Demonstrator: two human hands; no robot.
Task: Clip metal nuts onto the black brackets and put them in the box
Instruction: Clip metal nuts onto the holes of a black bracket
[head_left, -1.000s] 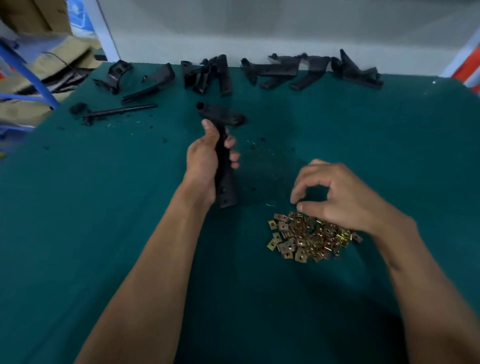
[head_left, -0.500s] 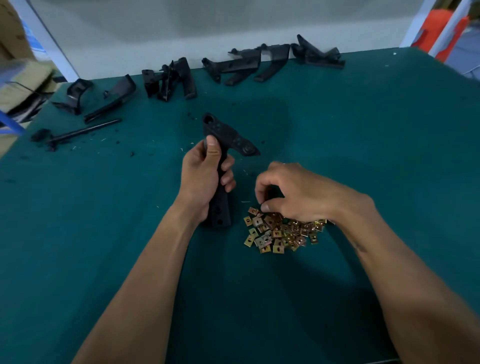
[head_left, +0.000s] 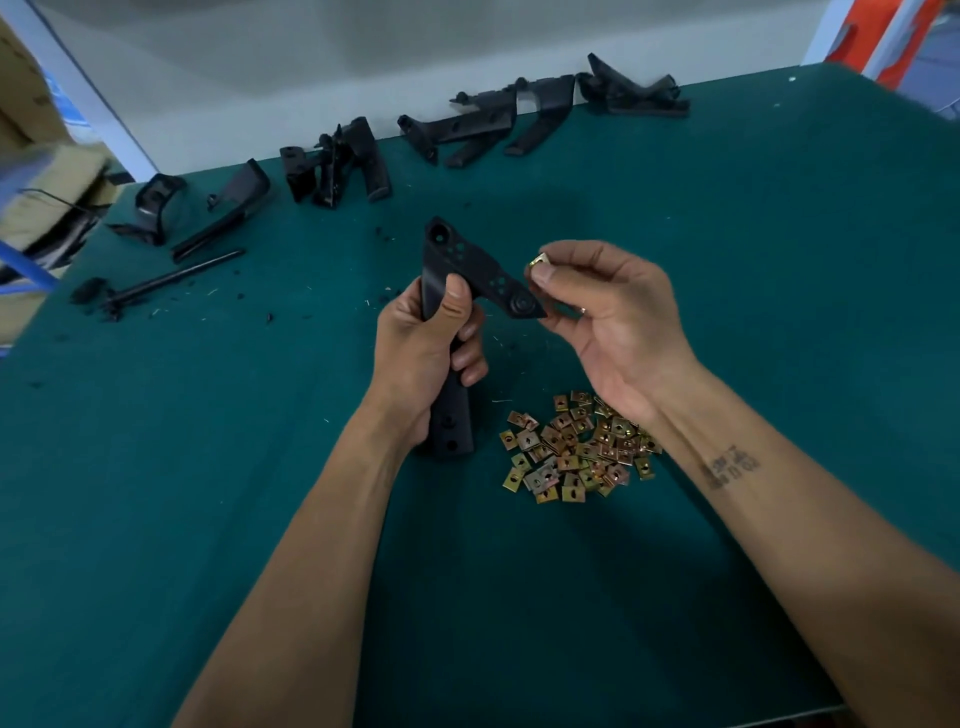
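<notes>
— Where is the black bracket (head_left: 470, 280)?
— Upright just left of the pile of brass clip nuts (head_left: 576, 449), its stem gripped in the left hand (head_left: 426, 348), fingers curled round it.
— And the right hand (head_left: 605, 317)?
— Above the pile, thumb and forefinger pinching one clip nut (head_left: 539, 259) beside the bracket's angled arm; spare brackets (head_left: 457, 130) line the green table (head_left: 753, 270) beyond the pile

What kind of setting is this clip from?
Probably a small factory assembly bench: a green felt-covered table, a loose pile of brass-coloured clip nuts, and a row of identical black plastic brackets waiting along the far edge.
</notes>
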